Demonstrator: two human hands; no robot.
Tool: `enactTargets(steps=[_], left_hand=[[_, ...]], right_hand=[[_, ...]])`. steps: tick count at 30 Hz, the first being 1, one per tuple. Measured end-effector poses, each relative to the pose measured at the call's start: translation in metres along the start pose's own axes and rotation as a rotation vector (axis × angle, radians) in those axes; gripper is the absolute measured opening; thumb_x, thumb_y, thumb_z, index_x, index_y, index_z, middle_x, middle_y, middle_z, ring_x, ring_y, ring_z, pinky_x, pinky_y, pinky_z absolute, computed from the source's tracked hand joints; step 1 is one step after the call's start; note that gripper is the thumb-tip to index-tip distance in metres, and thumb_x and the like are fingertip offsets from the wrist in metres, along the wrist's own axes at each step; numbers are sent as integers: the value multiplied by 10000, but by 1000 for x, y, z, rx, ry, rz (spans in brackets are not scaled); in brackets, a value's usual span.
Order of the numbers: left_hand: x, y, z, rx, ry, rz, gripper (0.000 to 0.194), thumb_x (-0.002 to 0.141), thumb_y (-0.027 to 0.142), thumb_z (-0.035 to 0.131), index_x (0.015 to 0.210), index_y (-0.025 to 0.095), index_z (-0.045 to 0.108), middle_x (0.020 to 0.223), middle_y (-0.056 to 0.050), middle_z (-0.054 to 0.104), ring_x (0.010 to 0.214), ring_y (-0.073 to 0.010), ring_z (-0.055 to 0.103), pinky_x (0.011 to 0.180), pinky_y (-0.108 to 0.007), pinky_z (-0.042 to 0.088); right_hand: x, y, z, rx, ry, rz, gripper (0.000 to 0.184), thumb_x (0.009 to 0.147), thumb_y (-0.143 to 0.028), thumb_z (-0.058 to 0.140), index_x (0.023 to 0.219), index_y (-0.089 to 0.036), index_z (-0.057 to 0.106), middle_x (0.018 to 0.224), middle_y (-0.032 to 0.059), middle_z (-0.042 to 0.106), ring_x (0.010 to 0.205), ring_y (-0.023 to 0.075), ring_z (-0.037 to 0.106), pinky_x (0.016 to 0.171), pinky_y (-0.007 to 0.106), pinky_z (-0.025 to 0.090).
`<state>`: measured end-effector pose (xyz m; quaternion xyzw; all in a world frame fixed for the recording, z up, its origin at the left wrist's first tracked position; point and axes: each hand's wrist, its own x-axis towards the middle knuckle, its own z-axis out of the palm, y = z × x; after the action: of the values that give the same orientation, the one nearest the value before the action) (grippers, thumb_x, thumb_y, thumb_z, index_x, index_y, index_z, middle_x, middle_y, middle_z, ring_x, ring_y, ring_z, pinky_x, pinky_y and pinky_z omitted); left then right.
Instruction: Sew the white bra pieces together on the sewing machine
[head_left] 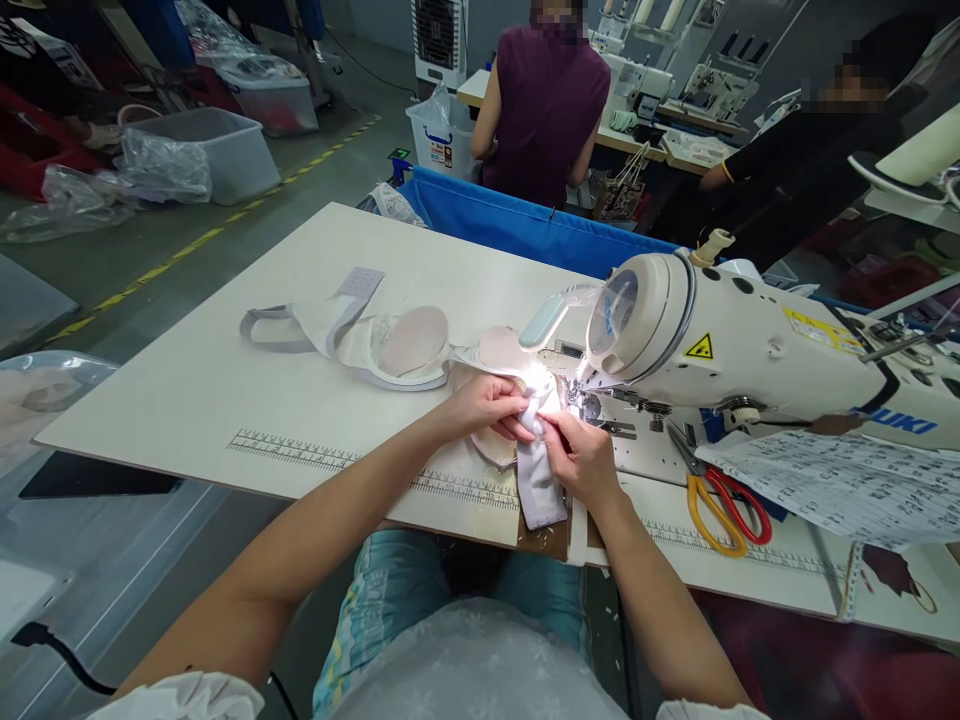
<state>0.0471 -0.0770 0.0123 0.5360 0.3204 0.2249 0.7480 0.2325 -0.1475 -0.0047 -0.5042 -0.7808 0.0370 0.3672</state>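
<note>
A pale bra (414,345) lies stretched across the white sewing table, its cups to the left of the sewing machine (675,320) and one strap looped at the far left. My left hand (495,403) pinches the bra's fabric just left of the lit needle area. Close beside it, my right hand (581,455) grips the same bra, thumb and fingers pressed together on the band. Below both hands the pale band end (541,490) hangs toward the table's front edge. My fingers partly hide the fabric between them.
Scissors (724,500) with yellow and red handles and a printed paper sheet (840,480) lie right of the machine. Ruler markings (300,447) run along the front. A blue cloth bin (525,220) borders the back; two people work beyond it.
</note>
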Motion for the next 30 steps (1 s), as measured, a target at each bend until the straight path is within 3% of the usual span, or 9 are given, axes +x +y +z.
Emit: enactTargets(steps=[19,30], left_hand=[[-3,3,-4,7,-42,-11,258,751,368,708,689,166,559,716,-71,738,801,-234,731,670,-261,563],[-5,6,-4,10,-53,-58,206,754,337,704,804,149,636,752,-82,732,765,-227,730,671,-263,563]], right_hand=[[0,3,-3,9,-35,-38,169,894,-184,509,980,-212,652,761,19,692,620,132,626,579,235,472],[1,5,-5,51,-101,-52,175,898,-179,501,989,-211,646,803,29,702,677,147,639,618,250,479]])
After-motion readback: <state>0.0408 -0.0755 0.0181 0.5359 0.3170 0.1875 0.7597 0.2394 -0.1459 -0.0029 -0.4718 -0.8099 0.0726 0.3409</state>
